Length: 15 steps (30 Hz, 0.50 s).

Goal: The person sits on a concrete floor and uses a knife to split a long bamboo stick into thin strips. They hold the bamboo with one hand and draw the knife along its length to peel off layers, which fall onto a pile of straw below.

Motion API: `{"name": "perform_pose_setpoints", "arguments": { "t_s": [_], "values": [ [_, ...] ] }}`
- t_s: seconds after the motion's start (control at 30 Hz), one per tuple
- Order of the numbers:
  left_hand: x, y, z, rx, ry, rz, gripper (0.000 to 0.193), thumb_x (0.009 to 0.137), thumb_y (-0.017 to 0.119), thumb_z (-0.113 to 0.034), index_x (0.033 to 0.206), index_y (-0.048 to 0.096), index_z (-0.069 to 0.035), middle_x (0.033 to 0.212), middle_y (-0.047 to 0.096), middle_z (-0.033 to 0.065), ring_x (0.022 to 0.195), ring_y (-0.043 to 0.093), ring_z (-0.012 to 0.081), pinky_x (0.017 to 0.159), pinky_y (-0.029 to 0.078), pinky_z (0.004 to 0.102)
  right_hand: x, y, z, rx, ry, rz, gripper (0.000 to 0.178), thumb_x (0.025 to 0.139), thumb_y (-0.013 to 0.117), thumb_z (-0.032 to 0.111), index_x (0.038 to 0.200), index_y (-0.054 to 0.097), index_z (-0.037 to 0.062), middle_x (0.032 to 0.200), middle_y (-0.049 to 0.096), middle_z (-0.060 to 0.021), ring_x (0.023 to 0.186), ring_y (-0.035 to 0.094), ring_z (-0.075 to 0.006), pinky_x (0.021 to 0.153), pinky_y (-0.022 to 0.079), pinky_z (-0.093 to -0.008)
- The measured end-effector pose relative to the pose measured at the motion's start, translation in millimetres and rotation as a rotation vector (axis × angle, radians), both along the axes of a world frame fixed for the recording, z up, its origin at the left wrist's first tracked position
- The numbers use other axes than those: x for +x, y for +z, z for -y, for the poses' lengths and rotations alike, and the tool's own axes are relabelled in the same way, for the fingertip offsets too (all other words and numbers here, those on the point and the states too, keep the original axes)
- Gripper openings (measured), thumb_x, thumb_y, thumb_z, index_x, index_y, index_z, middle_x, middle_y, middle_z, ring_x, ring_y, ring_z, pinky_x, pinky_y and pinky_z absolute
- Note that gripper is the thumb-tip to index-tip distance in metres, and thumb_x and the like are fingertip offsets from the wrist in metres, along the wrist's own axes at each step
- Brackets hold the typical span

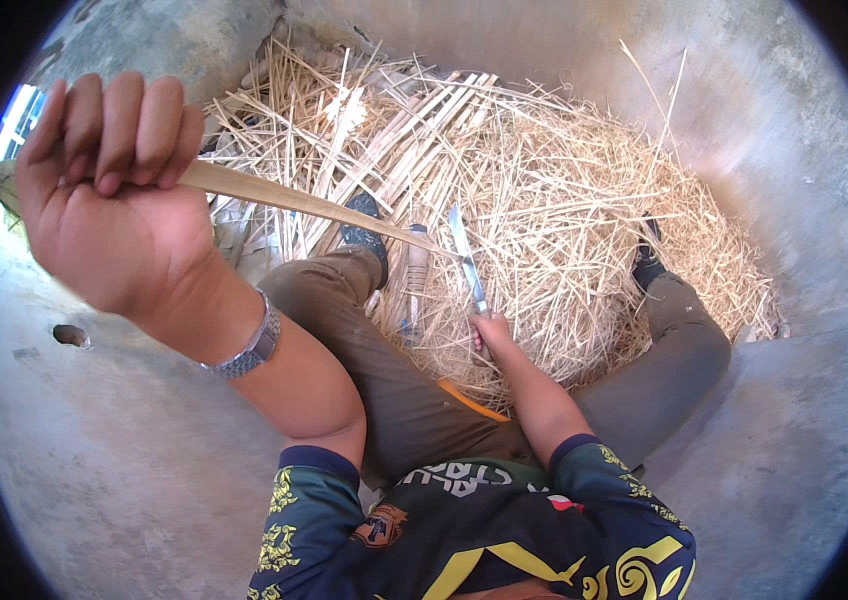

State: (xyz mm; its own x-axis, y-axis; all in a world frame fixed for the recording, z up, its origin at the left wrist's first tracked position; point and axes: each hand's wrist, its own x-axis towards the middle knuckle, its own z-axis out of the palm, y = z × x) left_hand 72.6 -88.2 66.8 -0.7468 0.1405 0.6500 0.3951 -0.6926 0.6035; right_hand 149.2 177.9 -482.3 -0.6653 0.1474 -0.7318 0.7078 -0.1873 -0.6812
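My left hand (pixel 119 205) is raised at the upper left, its fingers wrapped round a long pale bamboo strip (pixel 289 198). The strip slopes down to the right, and its thin far end reaches the knife blade. Low in the middle, my right hand (pixel 490 334) grips the handle of a knife (pixel 464 250), its blade pointing away from me. Strip and blade meet or overlap in this view; whether they touch I cannot tell. Between my legs, left of the knife, stands or lies a brown cylindrical object (pixel 417 265) with bands round it.
A heap of shavings and thin strips (pixel 564 230) spreads between my outstretched legs. Flat bamboo slats (pixel 414 140) lie behind it on the left. A grey concrete wall (pixel 744 110) rises at the back. An orange strip (pixel 472 400) lies at my lap. The left floor has a hole (pixel 70 336).
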Motion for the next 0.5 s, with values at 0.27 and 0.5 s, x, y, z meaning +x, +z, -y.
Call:
{"name": "perform_pose_setpoints", "arguments": {
  "t_s": [0.27,0.5],
  "values": [
    [-11.9,-8.9,-15.6,0.003,0.293,0.016,0.038,0.094,0.051,-0.018,0.064,0.028,-0.016,0.057,0.023,-0.0019,0.051,0.018,0.0104,0.048,0.017,0.0279,-22.6,101.3,11.5,0.798,0.215,0.002,0.033,0.084,0.065,0.032,0.092,0.072,0.0003,0.084,0.073,-0.0206,0.084,0.072,-0.0366,0.076,0.055,-0.0463],
    [-23.0,-11.9,-14.1,-0.051,0.536,-0.004,0.036,0.093,0.049,-0.018,0.064,0.027,-0.015,0.058,0.02,-0.0012,0.051,0.018,0.0108,0.049,0.017,0.0284,-42.0,210.3,26.8,0.566,-0.152,-0.6,0.02,0.092,0.065,0.022,0.08,0.063,0.005,0.063,0.058,-0.0002,0.055,0.049,-0.0106,0.054,0.04,-0.0315]
  ]
}}
